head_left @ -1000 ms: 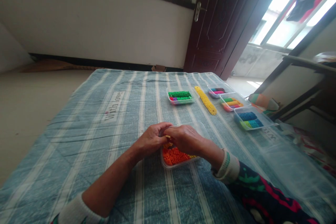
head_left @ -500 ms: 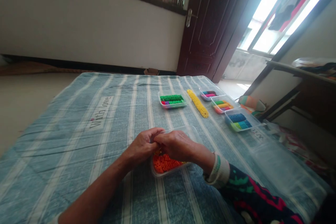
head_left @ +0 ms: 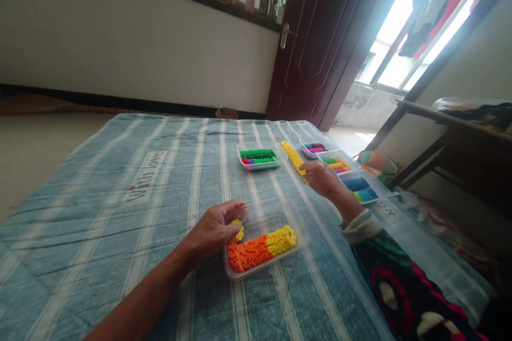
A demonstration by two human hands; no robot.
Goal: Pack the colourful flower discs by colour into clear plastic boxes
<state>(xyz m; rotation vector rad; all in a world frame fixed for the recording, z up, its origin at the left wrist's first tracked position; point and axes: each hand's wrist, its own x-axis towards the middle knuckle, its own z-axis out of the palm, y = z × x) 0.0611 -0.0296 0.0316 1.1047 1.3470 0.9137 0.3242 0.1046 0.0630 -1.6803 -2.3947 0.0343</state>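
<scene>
Beside our left hand (head_left: 216, 225), on a blue-grey cloth (head_left: 160, 261) with pale stripes, sits a shallow container (head_left: 276, 209) of clear plastic with rounded corners. Along its side nearest us runs an orange row (head_left: 248, 254) of thin, tightly packed pieces, ribbed in texture, continued by a yellow row (head_left: 280, 241) that ends in a round, scalloped face. At the container's left edge a shorter yellow stack (head_left: 239, 229) shows its flower-shaped end, in contact with our left thumb. The left fingers curve at the rim; their tips being partly hidden, we cannot tell whether they pinch the stack or merely rest by it.

Ahead and to the right, our right hand (head_left: 326, 181) bends its fingers over the near end of a long yellow strip (head_left: 290, 154), similarly ribbed, lying on the cloth. The hand covers this end, so we cannot tell whether it grasps it. Left of the right hand we see a clear tub (head_left: 262, 168) of green, red and purple rolls; to its right stand three more tubs (head_left: 382, 188), two partly covered by hand and wrist. Our left forearm and dark patterned sleeve (head_left: 404, 277) are cut off below. Beyond the sleeve, some translucent plastic (head_left: 436, 266) is hard to make out.
</scene>
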